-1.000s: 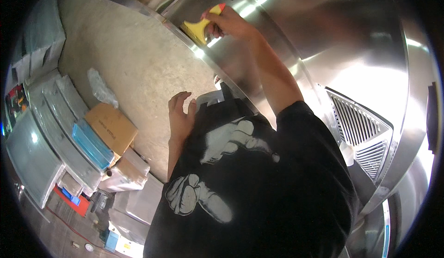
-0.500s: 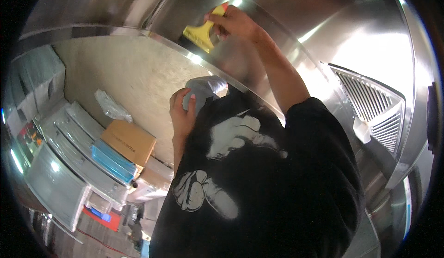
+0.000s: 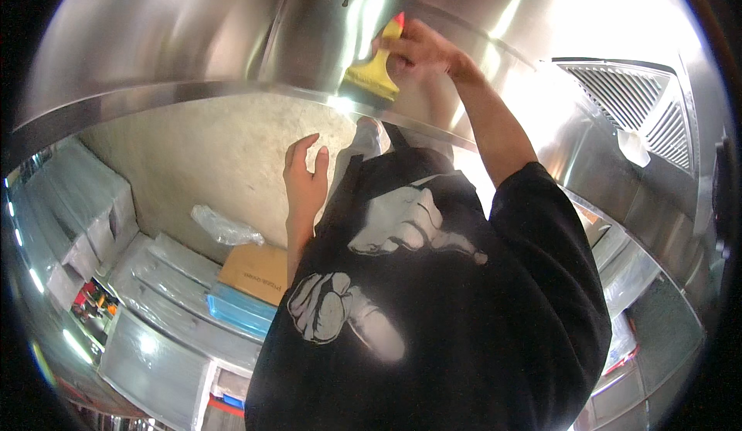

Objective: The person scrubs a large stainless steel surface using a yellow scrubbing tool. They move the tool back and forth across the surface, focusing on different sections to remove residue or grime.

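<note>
A yellow scraper [image 3: 376, 77] with a red handle end is gripped in my right hand [image 3: 423, 48], fingers wrapped round its handle. Its dark wide edge is turned down and left, close to the front rim of a shiny stainless steel surface [image 3: 317, 41]; whether it touches the steel I cannot tell. My left hand [image 3: 307, 174] is held up in the air, below that rim and left of my black clothing. Its fingers are curved and apart, and nothing is in them.
A slatted metal vent [image 3: 610, 91] with a white piece on it is at the right. Lower left are a cardboard box [image 3: 251, 271], a blue plastic-covered thing [image 3: 243, 311], a crumpled clear plastic bag [image 3: 224, 225] and several plastic-wrapped grey units [image 3: 154, 365] beside the beige floor [image 3: 193, 149].
The view has turned, shifting the surroundings. My right hand and the scraper appear farther right in the picture, still by the steel rim. My left hand stays raised and open.
</note>
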Demonstrator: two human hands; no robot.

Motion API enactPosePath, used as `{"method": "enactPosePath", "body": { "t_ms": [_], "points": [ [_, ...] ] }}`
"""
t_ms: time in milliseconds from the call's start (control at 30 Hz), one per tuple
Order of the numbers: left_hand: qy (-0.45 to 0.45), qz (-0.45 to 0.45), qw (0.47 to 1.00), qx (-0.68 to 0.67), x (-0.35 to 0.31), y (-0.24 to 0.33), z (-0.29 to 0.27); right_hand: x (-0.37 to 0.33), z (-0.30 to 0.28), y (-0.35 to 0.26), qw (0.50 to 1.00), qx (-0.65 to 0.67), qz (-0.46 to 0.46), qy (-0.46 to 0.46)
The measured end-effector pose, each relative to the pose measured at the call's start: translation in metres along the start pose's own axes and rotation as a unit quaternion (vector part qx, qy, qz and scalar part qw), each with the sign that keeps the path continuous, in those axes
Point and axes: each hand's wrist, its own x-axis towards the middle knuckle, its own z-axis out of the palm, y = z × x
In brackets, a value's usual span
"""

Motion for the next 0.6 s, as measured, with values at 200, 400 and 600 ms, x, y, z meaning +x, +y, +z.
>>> {"method": "enactPosePath", "body": {
  "t_ms": [200,400,600],
  "points": [
    [-0.039,-0.013,0.999,-0.004,-0.002,-0.005,0.003,-0.002,-0.02,0.001,0.998,-0.004,0.045,0.047],
    [-0.031,0.009,0.999,-0.007,0.002,0.014,0.013,0.002,-0.023,0.011,0.967,-0.215,-0.022,-0.133],
    [-0.009,-0.013,0.999,-0.038,-0.001,0.026,0.027,-0.014,-0.024,0.037,0.996,-0.025,-0.084,0.003]
  ]
}}
